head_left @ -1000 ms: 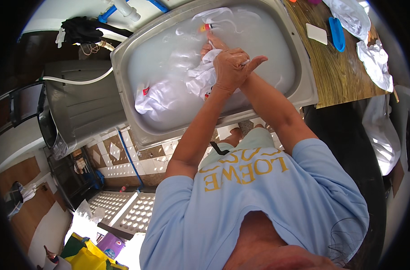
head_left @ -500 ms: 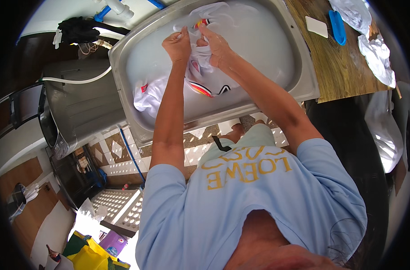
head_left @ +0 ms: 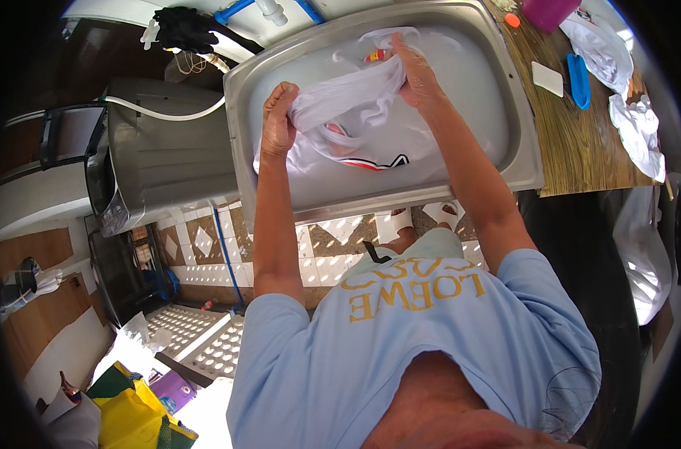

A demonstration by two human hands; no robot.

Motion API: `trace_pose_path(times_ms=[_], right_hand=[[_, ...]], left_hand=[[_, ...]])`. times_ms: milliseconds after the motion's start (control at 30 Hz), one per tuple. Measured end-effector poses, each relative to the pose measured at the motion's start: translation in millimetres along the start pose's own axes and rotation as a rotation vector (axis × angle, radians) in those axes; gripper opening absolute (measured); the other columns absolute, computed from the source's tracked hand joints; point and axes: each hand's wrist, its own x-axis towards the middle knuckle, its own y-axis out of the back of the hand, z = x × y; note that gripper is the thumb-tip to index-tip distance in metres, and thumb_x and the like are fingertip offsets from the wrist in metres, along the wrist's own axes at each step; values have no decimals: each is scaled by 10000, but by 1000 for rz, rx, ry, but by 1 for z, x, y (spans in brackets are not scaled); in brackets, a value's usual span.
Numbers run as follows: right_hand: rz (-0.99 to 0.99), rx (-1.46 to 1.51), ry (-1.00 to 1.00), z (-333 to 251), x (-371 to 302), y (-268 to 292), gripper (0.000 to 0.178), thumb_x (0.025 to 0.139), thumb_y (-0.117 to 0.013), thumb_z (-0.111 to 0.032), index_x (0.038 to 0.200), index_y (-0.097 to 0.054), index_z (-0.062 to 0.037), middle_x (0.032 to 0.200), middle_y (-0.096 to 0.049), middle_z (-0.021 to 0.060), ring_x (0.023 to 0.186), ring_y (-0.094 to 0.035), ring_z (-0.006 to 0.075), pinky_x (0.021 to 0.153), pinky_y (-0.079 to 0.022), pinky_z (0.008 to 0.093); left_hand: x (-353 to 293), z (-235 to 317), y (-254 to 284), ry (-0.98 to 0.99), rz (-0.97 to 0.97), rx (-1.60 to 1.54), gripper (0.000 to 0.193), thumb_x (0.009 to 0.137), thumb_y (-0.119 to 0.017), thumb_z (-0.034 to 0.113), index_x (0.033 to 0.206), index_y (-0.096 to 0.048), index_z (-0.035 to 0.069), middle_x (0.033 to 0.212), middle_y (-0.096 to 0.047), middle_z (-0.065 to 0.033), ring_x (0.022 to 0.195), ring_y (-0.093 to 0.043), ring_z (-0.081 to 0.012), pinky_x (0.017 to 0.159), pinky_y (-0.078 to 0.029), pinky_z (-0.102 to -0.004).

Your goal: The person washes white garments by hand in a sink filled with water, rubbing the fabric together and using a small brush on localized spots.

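A wet white garment (head_left: 348, 96) with red, yellow and black trim is stretched between my hands over a metal sink (head_left: 531, 146) of cloudy water (head_left: 464, 82). My left hand (head_left: 280, 120) is closed around one bunched end, near the sink's left side. Further back and to the right, my right hand (head_left: 418, 75) grips the other end, its thumb side raised. The lower part of the garment lies in the water, where a striped edge shows. Cloth behind my right hand floats near the far side, partly under water.
To the right, a wooden counter (head_left: 561, 142) carries a blue brush-like piece (head_left: 578, 81), a white block (head_left: 547, 78), a purple container (head_left: 548, 11) and crumpled white cloth (head_left: 638, 135). On the left stands a grey appliance (head_left: 168, 142) with a white hose (head_left: 168, 115).
My hands have moved apart, the left one toward the left and the right one toward the right. The cloth that was bunched between them is now pulled out into a wide band.
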Motion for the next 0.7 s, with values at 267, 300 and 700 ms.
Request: trace_pose_path(times_ms=[267,300,700], right_hand=[[-192,-111,38,-11,0,8,415,852,-644,-477,879,-644,-63,814,-624,19,742,-586,122,689,-471,291],[-216,-118,34,-12,1,10,384,855,-646,-449,886,-643,-66,822,-619,12,753,-582,118,691,-468,288],[-477,-5,-4,-25,-6,15,176,856,-594,-183,988,-562,-71,912,-578,-19,853,-554,110,784,-436,272]], left_hand=[[-6,8,14,-70,-35,36,141,922,-570,165,805,-579,87,789,-514,59,745,-450,-40,733,-362,-191],[-6,9,16,-77,-40,38,134,919,-579,164,811,-585,85,790,-516,60,749,-452,-40,737,-361,-189],[2,19,33,-55,-86,285,120,879,-666,196,889,-650,78,814,-569,71,777,-484,-30,742,-385,-184]])
